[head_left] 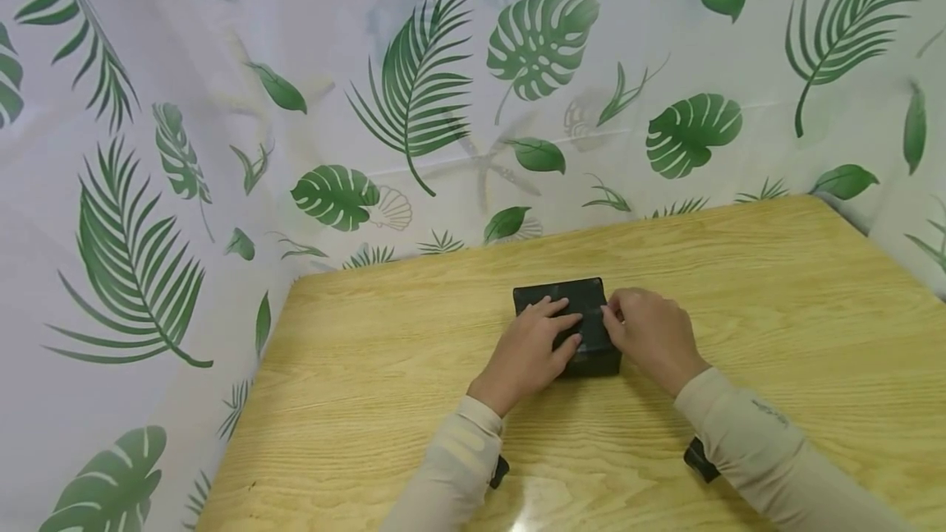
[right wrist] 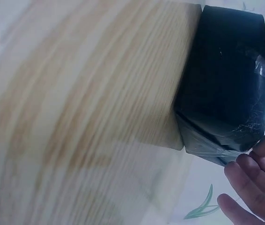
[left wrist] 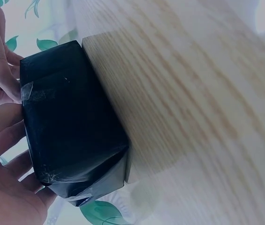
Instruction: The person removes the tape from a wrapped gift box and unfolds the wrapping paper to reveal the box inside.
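Observation:
A box wrapped in black material (head_left: 591, 364) rests on the wooden table. Spread across its top are the fingers of my left hand (head_left: 528, 351), fairly straight. My right hand (head_left: 654, 335) is at the box's right edge, thumb and index finger pinching at the wrapping near the top corner. Clear tape shows on the side of the black box (left wrist: 71, 117) in the left wrist view. In the right wrist view the right hand (right wrist: 259, 183) touches the folded end of the box (right wrist: 223, 79), its other fingers curled.
The wooden table (head_left: 355, 401) reaches to a white curtain (head_left: 310, 138) with green leaf prints at the back and left. Small black pieces show beside the left sleeve (head_left: 499, 471) and the right sleeve (head_left: 699, 460).

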The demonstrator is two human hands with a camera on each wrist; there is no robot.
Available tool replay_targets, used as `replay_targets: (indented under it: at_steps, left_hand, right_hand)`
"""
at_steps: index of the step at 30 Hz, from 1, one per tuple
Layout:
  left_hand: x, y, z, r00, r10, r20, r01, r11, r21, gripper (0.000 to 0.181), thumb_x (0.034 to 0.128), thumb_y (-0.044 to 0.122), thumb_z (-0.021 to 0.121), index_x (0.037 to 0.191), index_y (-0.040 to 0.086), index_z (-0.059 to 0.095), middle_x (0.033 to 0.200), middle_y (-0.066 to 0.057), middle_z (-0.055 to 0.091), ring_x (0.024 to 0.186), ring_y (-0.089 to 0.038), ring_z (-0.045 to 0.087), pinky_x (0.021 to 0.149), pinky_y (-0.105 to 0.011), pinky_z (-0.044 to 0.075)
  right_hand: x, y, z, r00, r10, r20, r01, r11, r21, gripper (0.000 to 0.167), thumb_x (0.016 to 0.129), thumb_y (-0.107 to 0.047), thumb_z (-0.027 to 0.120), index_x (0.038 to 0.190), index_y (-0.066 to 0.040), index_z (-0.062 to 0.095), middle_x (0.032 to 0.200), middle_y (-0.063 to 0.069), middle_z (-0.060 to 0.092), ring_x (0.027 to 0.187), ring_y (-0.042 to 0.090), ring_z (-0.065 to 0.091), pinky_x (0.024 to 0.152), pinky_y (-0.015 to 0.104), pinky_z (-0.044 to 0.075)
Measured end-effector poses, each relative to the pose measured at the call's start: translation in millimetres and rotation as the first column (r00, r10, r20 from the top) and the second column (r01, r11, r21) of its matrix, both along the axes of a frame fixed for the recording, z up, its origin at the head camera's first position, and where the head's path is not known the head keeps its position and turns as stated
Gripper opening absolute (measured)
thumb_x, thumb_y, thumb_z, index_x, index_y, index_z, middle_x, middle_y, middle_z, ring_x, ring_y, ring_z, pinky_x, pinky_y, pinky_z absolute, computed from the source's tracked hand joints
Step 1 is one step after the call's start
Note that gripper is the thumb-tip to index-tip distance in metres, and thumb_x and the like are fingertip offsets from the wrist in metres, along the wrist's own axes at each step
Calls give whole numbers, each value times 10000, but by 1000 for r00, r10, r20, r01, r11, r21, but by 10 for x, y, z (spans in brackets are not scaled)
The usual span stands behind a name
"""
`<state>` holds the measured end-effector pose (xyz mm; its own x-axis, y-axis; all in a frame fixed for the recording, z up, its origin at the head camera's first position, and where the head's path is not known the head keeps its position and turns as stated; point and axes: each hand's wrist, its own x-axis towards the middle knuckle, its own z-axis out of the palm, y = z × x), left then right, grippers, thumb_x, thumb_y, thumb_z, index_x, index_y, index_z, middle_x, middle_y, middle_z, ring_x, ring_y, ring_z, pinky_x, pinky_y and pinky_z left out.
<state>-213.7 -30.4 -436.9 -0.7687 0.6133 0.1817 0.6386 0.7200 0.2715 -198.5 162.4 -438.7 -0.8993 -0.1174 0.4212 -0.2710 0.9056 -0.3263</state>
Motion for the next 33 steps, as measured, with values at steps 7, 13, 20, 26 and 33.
replay_targets:
  at_steps: [7, 13, 20, 26, 33]
  left_hand:
    - [-1, -3, 11, 1000, -1, 6, 1, 1000, -3, 383, 1053, 301, 576, 1388, 127, 642, 1497, -88, 520, 1438, -280, 414, 1160, -445, 345]
    - [4, -11, 3, 1000, 0, 8, 0, 1000, 0, 381, 1055, 297, 572, 1388, 126, 642, 1498, -91, 520, 1437, -282, 416, 1161, -445, 344]
    - [4, -17, -14, 1000, 0, 11, 0, 1000, 12, 380, 1055, 295, 572, 1390, 128, 640, 1503, -89, 514, 1445, -276, 403, 1171, -440, 328]
    - [7, -19, -19, 1000, -3, -4, 3, 1000, 16, 376, 1055, 290, 573, 1387, 126, 642, 1500, -95, 516, 1441, -280, 408, 1168, -441, 332]
    - [-2, -15, -28, 1000, -15, -17, 15, 1000, 17, 377, 1056, 289, 572, 1386, 121, 642, 1495, -103, 521, 1437, -285, 414, 1164, -449, 339]
  right_hand:
    - [-9, 51, -1, 1000, 1, 27, 0, 998, -58, 126, 922, -105, 709, 850, -2, 714, 733, 80, 686, 509, 159, 558, 430, 342, 453]
    - [-19, 76, -5, 998, -13, 63, 18, 996, -83, 151, 938, -126, 683, 869, 3, 720, 735, 75, 686, 524, 163, 564, 440, 352, 455]
    - [-30, 120, -26, 997, -32, 75, 39, 994, -97, 177, 942, -153, 688, 882, 10, 727, 732, 79, 691, 546, 186, 593, 452, 371, 473]
    - [-20, 175, -63, 997, -35, 71, 43, 992, -120, 178, 943, -152, 680, 882, 9, 726, 745, 90, 700, 546, 191, 600, 447, 359, 467]
    - [-2, 215, -71, 997, -40, 68, 48, 992, -118, 189, 951, -150, 666, 888, 18, 724, 743, 96, 697, 534, 190, 592, 437, 362, 461]
